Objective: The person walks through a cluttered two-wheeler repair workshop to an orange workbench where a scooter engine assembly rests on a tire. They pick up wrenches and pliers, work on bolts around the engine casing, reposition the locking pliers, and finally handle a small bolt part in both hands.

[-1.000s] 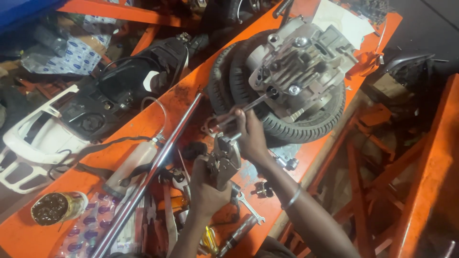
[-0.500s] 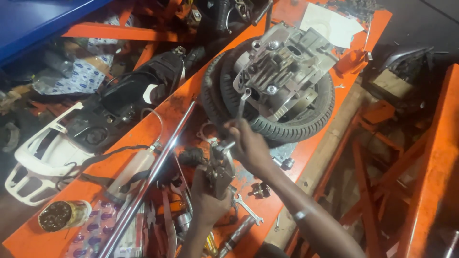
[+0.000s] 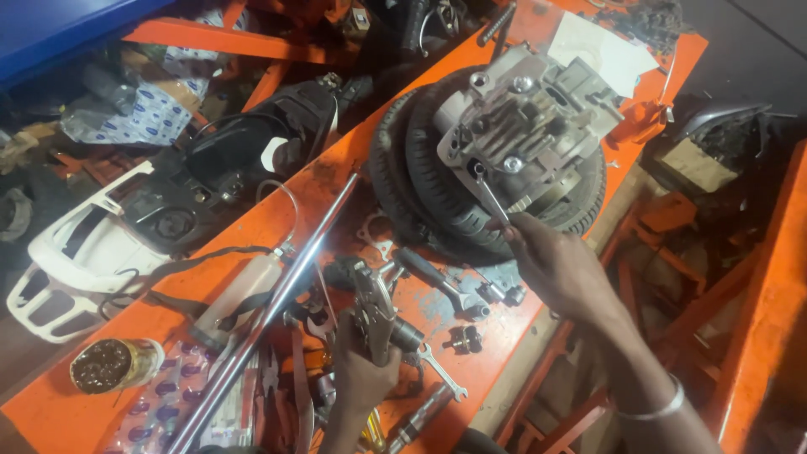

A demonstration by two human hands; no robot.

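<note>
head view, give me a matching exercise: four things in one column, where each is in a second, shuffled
Things:
1. pliers
2. thin rod
3. engine
4. jar

Places:
A. on the tyre
B. in the left hand
C. at the bench's near left end
D. in the right hand, tip at the engine

Pairs: 1-B, 2-D, 3-A, 4-C
</note>
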